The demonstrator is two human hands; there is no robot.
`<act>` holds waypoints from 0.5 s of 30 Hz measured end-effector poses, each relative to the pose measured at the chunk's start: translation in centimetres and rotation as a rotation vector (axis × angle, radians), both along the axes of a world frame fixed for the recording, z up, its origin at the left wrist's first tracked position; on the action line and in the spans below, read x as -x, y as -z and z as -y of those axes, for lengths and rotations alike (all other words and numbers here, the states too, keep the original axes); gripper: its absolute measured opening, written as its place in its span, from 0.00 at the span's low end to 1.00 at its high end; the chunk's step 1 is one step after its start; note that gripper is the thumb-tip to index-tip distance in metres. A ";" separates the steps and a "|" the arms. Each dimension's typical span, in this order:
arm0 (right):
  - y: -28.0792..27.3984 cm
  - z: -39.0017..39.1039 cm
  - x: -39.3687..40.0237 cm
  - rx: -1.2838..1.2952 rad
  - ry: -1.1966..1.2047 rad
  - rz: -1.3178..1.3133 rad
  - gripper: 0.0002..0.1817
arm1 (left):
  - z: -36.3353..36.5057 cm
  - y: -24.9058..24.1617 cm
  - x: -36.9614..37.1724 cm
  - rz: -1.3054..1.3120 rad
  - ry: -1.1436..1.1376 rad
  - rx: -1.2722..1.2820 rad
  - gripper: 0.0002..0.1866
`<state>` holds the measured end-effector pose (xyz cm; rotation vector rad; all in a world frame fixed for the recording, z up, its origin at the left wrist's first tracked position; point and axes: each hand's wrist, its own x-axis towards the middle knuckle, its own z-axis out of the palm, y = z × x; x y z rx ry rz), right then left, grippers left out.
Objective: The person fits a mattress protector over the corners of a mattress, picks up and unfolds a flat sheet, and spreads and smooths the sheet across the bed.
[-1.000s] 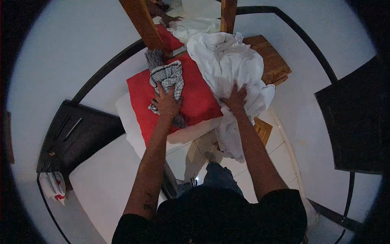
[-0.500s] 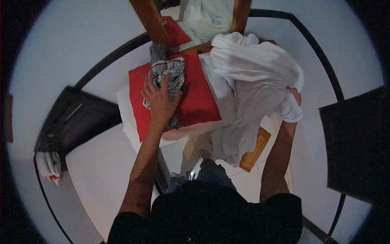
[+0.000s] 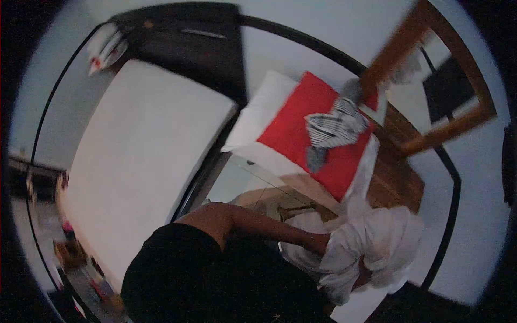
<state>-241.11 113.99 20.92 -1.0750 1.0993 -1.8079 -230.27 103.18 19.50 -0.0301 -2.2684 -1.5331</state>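
Observation:
A bundle of white cloth (image 3: 385, 242) is gathered at the lower right, off the furniture. My left hand reaches into it and is covered by its folds; the forearm shows up to the cloth. My right hand (image 3: 363, 275) is at the lower part of the bundle, mostly wrapped in cloth, its fingers not clearly visible. A red cushion (image 3: 293, 121) lies on white pillows (image 3: 264, 99). On the cushion rests a black-and-white striped cloth (image 3: 336, 129), with a dark grey cloth (image 3: 316, 159) sticking out below it.
A wooden table (image 3: 401, 183) with a wooden-framed mirror (image 3: 460, 124) stands at the right. At the left is a large white mattress (image 3: 148, 145), with a dark headboard (image 3: 188, 48) behind it. Several small items lie at the lower left.
The view has turned toward the mattress. My left hand has left the striped cloth and moved into the white cloth, which has come off the table and is now bunched close to my body.

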 end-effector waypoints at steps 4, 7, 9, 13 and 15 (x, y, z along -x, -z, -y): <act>-0.9 -0.4 -2.6 -0.066 -0.227 -0.017 0.18 | 0.4 1.1 -13.6 -0.009 -0.353 -0.113 0.41; -0.8 1.0 -10.8 -0.108 -0.359 -0.048 0.21 | -1.0 2.1 -20.7 -0.042 -0.579 -0.192 0.39; -1.7 2.0 -18.9 -0.137 -0.442 -0.071 0.22 | -3.4 3.0 -29.2 -0.068 -0.724 -0.247 0.39; -1.8 2.4 -33.0 -0.213 -0.587 -0.083 0.26 | -8.2 5.5 -39.9 -0.088 -0.995 -0.369 0.37; -1.9 1.2 -40.0 -0.264 -0.644 -0.099 0.27 | -8.8 6.7 -44.4 -0.107 -1.114 -0.443 0.36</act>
